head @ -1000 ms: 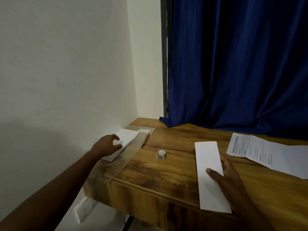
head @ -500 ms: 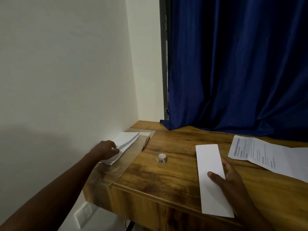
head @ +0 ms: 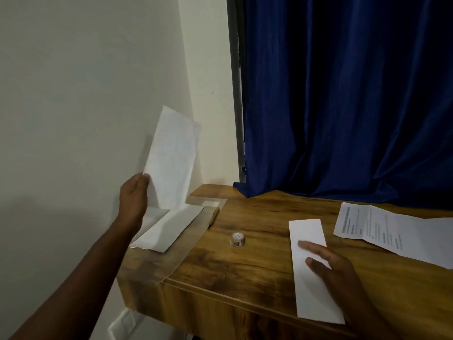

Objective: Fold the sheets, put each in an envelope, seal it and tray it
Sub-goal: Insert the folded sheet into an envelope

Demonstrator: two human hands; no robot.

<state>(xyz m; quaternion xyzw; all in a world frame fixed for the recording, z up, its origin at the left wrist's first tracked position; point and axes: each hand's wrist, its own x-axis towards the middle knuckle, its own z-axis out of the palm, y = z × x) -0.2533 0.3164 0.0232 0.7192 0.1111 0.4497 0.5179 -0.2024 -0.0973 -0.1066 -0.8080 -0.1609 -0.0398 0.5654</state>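
Wooden table point(head: 245, 266) under a blue curtain point(head: 343, 94); left hand point(head: 133, 197) fingers pinch an envelope point(head: 171, 158) at nine o'clock; right hand point(head: 338, 271) fingers spread on folded sheet point(head: 311, 273).

The printed sheet point(head: 392, 231) runs off the right edge (its text too blurred to read)

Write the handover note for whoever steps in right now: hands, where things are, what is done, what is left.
Left hand: holds a white envelope up in the air by the wall.
Right hand: flat on the folded sheet near the table's front edge.
More envelopes lie in the clear tray at the table's left end. Tape roll mid-table. Printed sheet lies unfolded, far right.
Done: one sheet folded.
Left: insert, seal, tray; fold the printed sheet.
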